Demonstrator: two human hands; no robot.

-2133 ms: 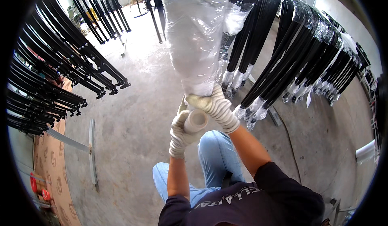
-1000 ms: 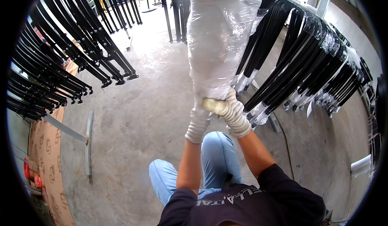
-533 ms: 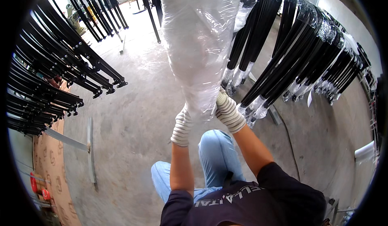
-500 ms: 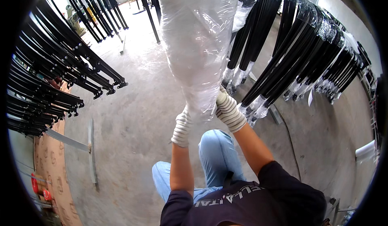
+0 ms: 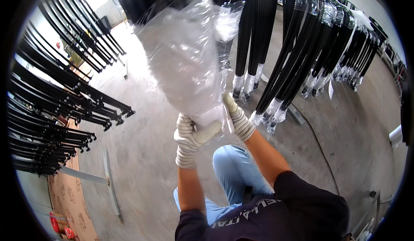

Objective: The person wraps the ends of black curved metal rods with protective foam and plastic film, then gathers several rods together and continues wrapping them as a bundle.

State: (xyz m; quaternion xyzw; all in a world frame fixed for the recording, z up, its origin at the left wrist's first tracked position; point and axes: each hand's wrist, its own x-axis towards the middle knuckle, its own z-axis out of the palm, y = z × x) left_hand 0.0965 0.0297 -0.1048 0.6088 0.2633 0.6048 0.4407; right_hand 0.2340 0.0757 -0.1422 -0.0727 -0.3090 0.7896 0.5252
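A long part wrapped in clear plastic film (image 5: 189, 64) hangs down in front of me, white padding showing under the film. My left hand (image 5: 192, 137), in a white knit glove, grips the lower end of the wrapped part from below. My right hand (image 5: 237, 118), also gloved, presses against the right side of the wrapped end, its fingers pointing up along the film. My knee in blue jeans (image 5: 235, 172) is below both hands.
Black curved frame parts (image 5: 293, 55) with wrapped white tips hang in a row at the right. More black tubes (image 5: 56, 107) stick out from racks at the left. A cardboard sheet (image 5: 71, 202) and a metal bar (image 5: 110, 185) lie on the concrete floor.
My left hand has closed around the bottom end of the wrapped part. The view has tilted, so the bundle now leans to the upper left.
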